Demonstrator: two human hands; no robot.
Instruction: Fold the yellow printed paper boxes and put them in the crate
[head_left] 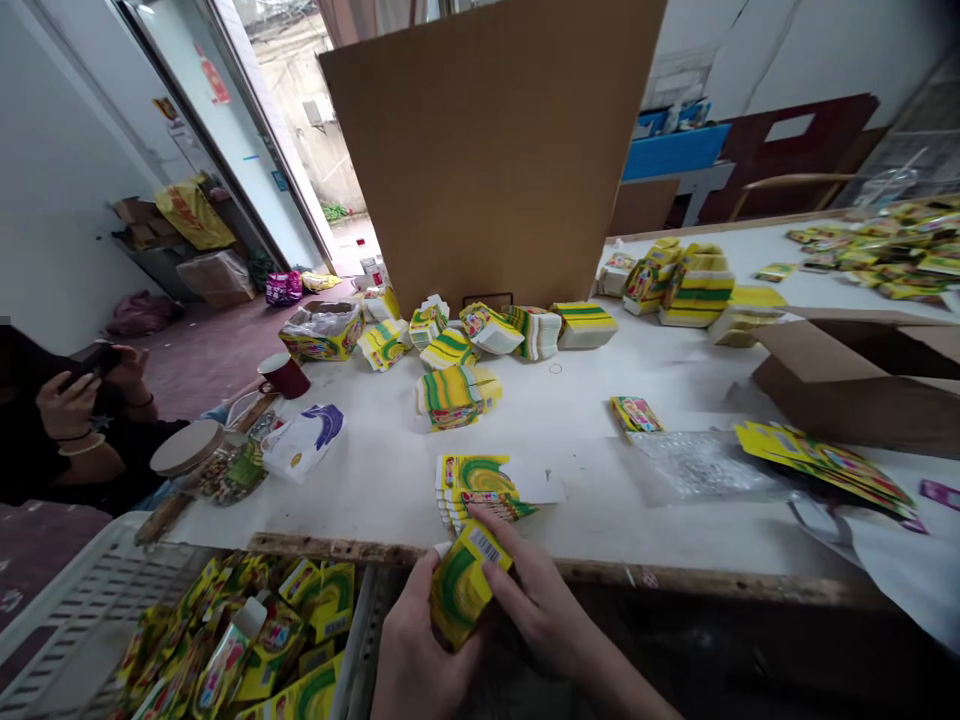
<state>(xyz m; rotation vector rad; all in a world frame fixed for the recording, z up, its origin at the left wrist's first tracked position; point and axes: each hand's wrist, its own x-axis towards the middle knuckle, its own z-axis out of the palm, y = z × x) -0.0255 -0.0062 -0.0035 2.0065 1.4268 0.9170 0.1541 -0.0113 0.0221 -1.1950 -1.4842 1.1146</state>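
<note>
A mug (285, 376) stood near a jar (229, 470) and a white pack (304, 443). A person (67, 408) held a phone (94, 363). A yellow bag (193, 215) lay near the door (217, 130).

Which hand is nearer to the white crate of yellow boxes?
Left. The left hand is just right of the white crate, holding a yellow box; the right hand touches that box's other side, farther from the crate.

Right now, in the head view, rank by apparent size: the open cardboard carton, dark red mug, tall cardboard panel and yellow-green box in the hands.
Largest to smallest:
Tall cardboard panel
Open cardboard carton, cut off at right
Yellow-green box, held near the camera
Dark red mug
</note>
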